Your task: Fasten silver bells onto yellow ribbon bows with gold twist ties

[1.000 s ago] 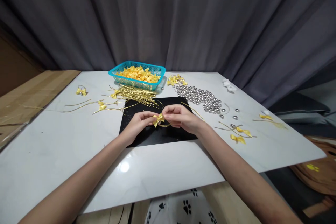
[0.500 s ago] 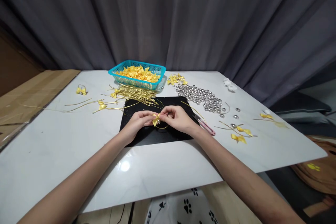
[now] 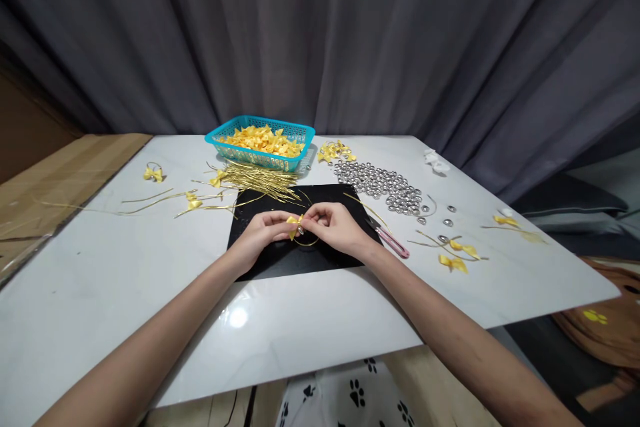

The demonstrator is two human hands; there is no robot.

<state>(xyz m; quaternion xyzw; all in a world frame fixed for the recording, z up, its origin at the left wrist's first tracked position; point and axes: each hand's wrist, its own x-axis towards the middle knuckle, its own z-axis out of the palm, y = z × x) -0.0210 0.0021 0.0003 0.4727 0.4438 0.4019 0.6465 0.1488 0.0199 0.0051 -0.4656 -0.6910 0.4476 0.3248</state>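
Over the black mat (image 3: 280, 265), my left hand (image 3: 261, 235) pinches one side of a yellow ribbon bow (image 3: 294, 227). My right hand (image 3: 334, 225) is closed on the bow's other side, its thumb and forefinger pressed together. A small silver bell-like bead (image 3: 301, 230) hangs at the bow's middle. Below it curves a loop of gold cord (image 3: 306, 244). The fingertips partly cover the bow and the ends of the cord.
Behind the mat lies a bundle of gold cords (image 3: 263, 178), with a blue basket (image 3: 295, 163) of yellow bows beyond. Several silver beads (image 3: 380, 183) spread to the right, near pink-handled scissors (image 3: 395, 242). Loose bows (image 3: 453, 263) lie at far right.
The bow has turned slightly between my fingers, so the silver bead and the bow's upper part show more. Both hands stay nearly in place, still pinching.
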